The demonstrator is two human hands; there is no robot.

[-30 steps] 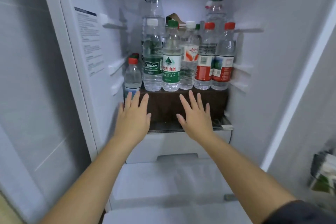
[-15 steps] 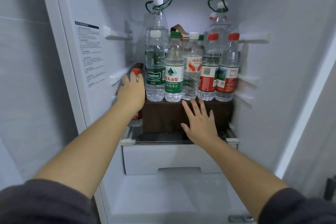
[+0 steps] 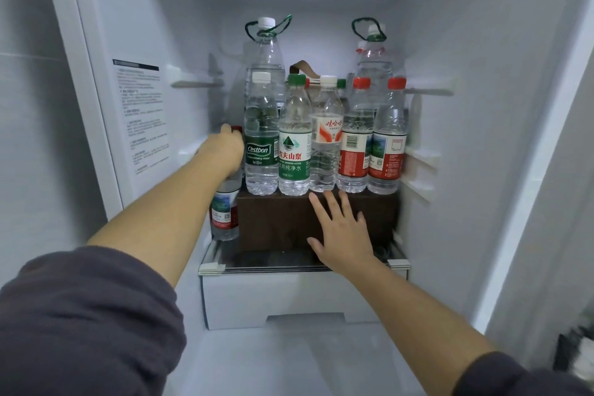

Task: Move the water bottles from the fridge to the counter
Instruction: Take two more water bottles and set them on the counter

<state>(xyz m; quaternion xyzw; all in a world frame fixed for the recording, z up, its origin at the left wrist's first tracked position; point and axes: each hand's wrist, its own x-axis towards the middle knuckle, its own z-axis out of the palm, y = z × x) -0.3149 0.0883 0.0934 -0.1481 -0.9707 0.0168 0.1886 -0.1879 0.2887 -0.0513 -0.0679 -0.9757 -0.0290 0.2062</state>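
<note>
My left hand (image 3: 225, 148) grips the top of the small red-capped bottle (image 3: 225, 212), which stands on the fridge shelf (image 3: 257, 264) beside the brown box (image 3: 276, 219). My right hand (image 3: 344, 235) hovers open before that box.

The person wears a dark grey long-sleeved top (soft matte cloth, faintly purplish). Its left sleeve (image 3: 86, 315), left of the white drawer (image 3: 289, 299), ends above a bare forearm; the right sleeve (image 3: 527, 379), lower right of the drawer, likewise. Left grip (image 3: 225, 146) and right grip (image 3: 340, 235) are bare hands.
</note>
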